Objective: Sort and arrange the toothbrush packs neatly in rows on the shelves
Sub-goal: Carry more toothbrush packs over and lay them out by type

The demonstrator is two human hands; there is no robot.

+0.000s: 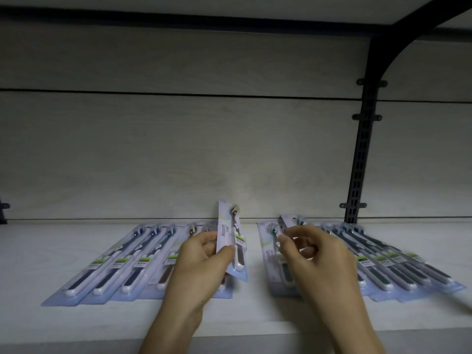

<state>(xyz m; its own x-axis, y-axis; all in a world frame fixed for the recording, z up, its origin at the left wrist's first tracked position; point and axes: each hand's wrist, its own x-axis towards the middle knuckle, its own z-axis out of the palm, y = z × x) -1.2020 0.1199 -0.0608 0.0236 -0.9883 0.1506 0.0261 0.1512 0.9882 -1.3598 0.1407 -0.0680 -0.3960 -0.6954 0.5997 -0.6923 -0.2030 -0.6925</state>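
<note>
The left hand (198, 261) pinches one pack (231, 238) upright between two rows on the shelf (76, 325), while the right hand (314, 254), fingers curled, fingers the right row (378, 261); a careless set-down could skew either row.

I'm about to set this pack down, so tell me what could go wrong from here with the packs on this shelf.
1. The left hand holds the pale blue toothbrush blister pack tilted up over the left row of flat packs; setting it down carelessly could knock that row askew.
2. The right hand works among the overlapping right-hand packs; those nearest the white shelf's front edge could slide off.
</note>
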